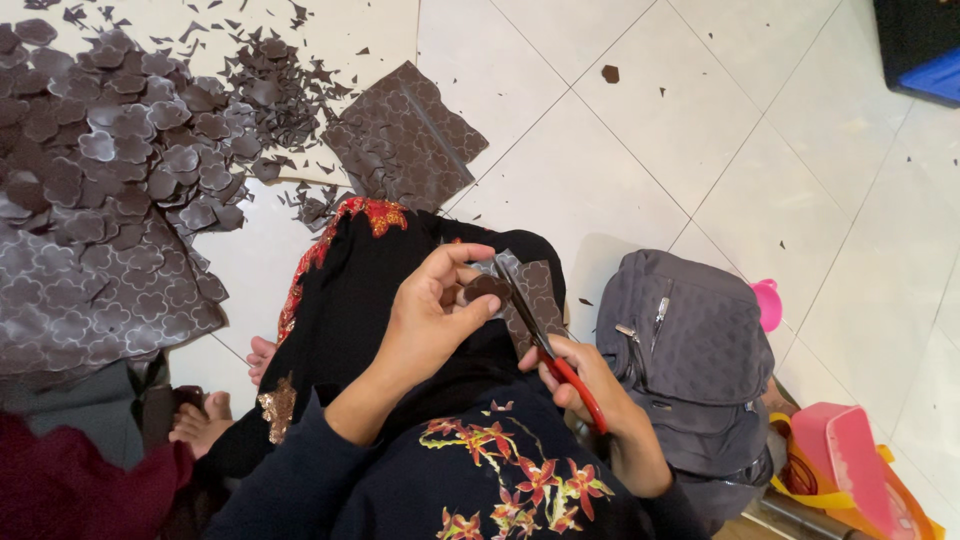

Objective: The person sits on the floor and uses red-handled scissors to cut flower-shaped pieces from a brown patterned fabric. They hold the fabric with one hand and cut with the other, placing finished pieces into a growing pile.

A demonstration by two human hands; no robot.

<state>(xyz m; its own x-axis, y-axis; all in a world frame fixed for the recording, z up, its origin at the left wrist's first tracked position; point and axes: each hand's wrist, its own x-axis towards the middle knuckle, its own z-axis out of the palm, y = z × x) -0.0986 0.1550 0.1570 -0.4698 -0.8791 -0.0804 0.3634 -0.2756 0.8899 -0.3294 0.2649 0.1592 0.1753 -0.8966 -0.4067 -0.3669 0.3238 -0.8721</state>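
Brown patterned strip (535,300): held over the person's lap, just left of the grey backpack (690,345); a dark brown embossed sheet piece with a flower-like pattern, its upper end between the scissor blades.
Left hand (430,320): fingers curled and closed in a pinch, thumb and fingertips gripping a small rounded cut-out at the strip's left edge; wrist bent, forearm rising from the lower left in a dark sleeve.
Right hand (590,385): closed around the red handles of the scissors (545,345), knuckles toward the backpack, forearm coming up from the bottom edge.
Scissors: red handles, dark blades pointing up and left away from the backpack, blades parted on the strip.
Lap: black cloth with red and gold trim, left of the backpack; flowered dark top below the hands.
Grey backpack: stands on the floor just right of the right hand, zip pulls showing.
Patterned sheet (405,140): lies flat on the white tiled floor (700,120), well up and left of the backpack.
Pile of cut-outs (130,140): many brown flower shapes heaped far left of the backpack, with small scraps scattered about them.
Large sheet (90,290): lies below the pile, far left of the backpack.
Pink plastic things (850,450): lower right, just beyond the backpack.
Bare feet (205,420): lower left, well apart from the backpack; whose they are cannot be told.
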